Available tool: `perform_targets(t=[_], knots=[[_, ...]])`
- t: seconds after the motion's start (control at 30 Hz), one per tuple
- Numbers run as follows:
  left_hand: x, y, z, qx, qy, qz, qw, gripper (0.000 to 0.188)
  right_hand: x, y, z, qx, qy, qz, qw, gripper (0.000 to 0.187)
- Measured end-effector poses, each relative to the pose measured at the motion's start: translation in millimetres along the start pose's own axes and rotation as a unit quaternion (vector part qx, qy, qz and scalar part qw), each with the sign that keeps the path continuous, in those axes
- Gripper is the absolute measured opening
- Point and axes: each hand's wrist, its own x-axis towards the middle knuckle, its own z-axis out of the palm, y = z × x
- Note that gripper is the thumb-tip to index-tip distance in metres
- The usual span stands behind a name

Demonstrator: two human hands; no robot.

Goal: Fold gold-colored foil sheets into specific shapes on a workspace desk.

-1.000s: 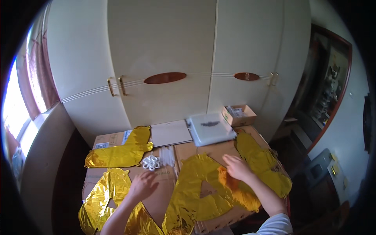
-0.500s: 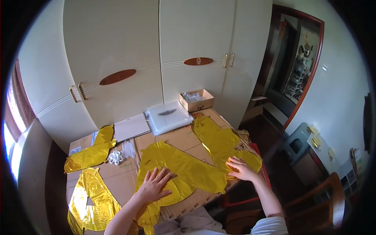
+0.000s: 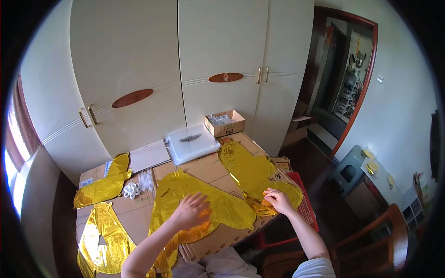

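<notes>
A large flat gold foil balloon (image 3: 204,194) lies spread across the middle of the cardboard-covered table. Just over its lower part is my left hand (image 3: 190,212), fingers stretched out and a little blurred, holding nothing. At the right edge of the table lies another gold foil balloon (image 3: 248,167). My right hand (image 3: 278,202) is at its near end with the fingers drawn together in a pinch on the foil. To the left are an A-shaped foil balloon (image 3: 116,227) and a bent one (image 3: 104,185).
A coiled white ribbon bundle (image 3: 131,190) sits between the balloons. Along the back stand a flat grey-white board (image 3: 149,156), a clear plastic package (image 3: 191,143) and a small cardboard box (image 3: 226,124). A red basket (image 3: 307,211) is beside the table, with a wooden chair (image 3: 394,231) to the right.
My left hand has lifted off the middle balloon and shifted slightly right. The fingers of my right hand, spread before, have closed onto the right balloon's foil. The whole view has shifted slightly.
</notes>
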Motion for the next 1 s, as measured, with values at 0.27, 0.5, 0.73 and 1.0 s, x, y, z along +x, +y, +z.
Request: perform_targets(t=[0.27,0.5,0.73,1.0], knots=[[102,72,34,0.007,0.019,0.148,0.989,0.029,1,-4,0,-0.042,0.018,-0.015,0.999,0.01],[144,60,54,-0.051,0.004,0.151,0.987,0.021,-4,-57,-11,-0.133,0.179,-0.158,0.962,0.011],[183,45,51,-0.25,0.059,0.129,0.958,0.027,-2,-89,9,-0.137,-0.01,-0.23,0.963,0.024],[184,50,33,-0.257,0.04,0.125,0.957,0.024,23,-26,30,-0.158,-0.061,-0.125,0.978,0.037]])
